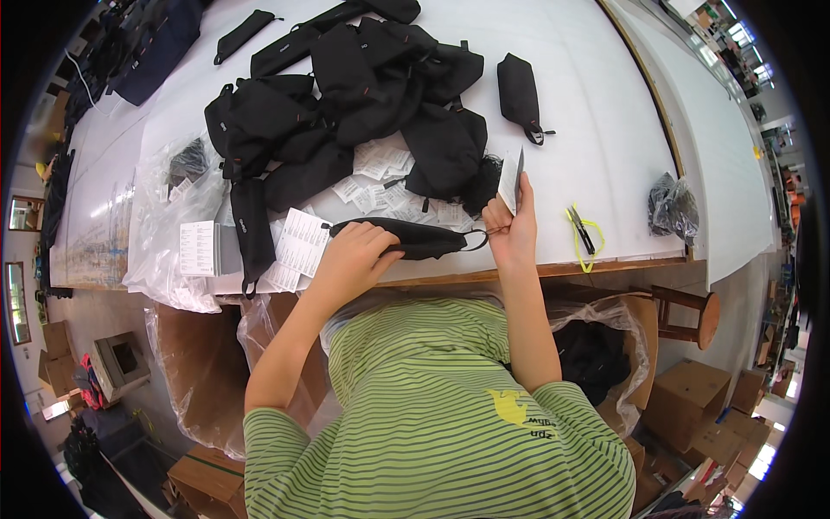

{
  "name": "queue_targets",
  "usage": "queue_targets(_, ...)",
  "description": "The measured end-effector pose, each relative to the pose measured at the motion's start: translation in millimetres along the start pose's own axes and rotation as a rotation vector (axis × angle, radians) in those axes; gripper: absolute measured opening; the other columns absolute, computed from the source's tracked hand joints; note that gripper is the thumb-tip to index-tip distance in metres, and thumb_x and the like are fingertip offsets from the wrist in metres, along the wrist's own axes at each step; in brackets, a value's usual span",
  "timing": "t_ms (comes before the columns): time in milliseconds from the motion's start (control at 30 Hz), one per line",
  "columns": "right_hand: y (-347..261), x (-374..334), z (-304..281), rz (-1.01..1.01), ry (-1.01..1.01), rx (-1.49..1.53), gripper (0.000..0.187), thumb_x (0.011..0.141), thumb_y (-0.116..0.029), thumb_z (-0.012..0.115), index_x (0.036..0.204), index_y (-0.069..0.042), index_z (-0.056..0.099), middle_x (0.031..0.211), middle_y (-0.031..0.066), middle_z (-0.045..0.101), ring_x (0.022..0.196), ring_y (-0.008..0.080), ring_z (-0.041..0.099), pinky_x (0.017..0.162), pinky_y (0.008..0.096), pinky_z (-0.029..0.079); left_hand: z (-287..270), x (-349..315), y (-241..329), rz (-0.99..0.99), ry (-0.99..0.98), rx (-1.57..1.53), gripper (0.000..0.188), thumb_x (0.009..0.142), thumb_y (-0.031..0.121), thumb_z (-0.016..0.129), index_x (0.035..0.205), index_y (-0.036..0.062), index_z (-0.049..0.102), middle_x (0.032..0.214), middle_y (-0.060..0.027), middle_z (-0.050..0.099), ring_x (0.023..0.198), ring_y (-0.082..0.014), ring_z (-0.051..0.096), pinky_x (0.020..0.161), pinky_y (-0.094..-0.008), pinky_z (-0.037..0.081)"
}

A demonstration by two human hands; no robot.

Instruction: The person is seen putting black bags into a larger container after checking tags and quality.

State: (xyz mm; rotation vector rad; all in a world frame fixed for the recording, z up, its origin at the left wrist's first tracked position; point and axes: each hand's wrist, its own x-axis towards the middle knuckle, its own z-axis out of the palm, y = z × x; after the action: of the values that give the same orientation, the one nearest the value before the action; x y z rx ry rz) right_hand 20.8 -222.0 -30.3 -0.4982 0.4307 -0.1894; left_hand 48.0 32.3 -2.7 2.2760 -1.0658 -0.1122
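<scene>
A slim black zip pouch (pixel 424 240) lies crosswise near the table's front edge, with a loop at its right end. My left hand (pixel 356 253) is closed over the pouch's left part. My right hand (pixel 516 227) grips an upright white card (pixel 510 180) with a dark back. Its fingertips also meet the pouch's loop; whether they pinch it I cannot tell. Behind lies a heap of black pouches (pixel 363 86), with small white printed labels (pixel 385 186) spread in front of it. Beside my left hand are a printed sheet (pixel 302 244) and a stack of white cards (pixel 198 249).
Yellow-handled snips (pixel 582 235) lie right of my right hand. A single black pouch (pixel 519 93) rests beyond them, and a dark plastic-wrapped bundle (pixel 673 206) sits at the table's right edge. Clear plastic bags (pixel 177 216) cover the left front. Plastic-lined cartons (pixel 201 363) stand below the edge.
</scene>
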Motion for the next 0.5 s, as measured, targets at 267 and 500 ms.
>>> queue_targets(267, -4.5, 7.7, 6.3, -0.571, 0.222, -0.612, 0.022, 0.094, -0.027, 0.059, 0.089, -0.006, 0.062, 0.075, -0.0040, 0.060, 0.062, -0.0024, 0.046, 0.051, 0.0144, 0.034, 9.4, -9.3, 1.7, 0.044, 0.212, 0.069, 0.017, 0.075, 0.013, 0.072, 0.088, 0.0057, 0.063, 0.090, -0.0042, 0.060, 0.092, -0.0241, 0.057, 0.083, -0.0357, 0.043)
queue_targets(500, -2.4, -0.4, 11.7, -0.741, 0.024, -0.714, 0.018, 0.093, -0.018, 0.059, 0.090, 0.000, 0.063, 0.074, -0.0046, 0.059, 0.063, 0.0019, 0.046, 0.054, 0.0189, 0.035, 8.4, -10.9, 7.4, -0.034, 0.220, 0.105, 0.016, 0.077, 0.015, 0.071, 0.090, 0.0081, 0.064, 0.107, -0.0069, 0.060, 0.106, -0.0249, 0.055, 0.100, -0.0428, 0.034)
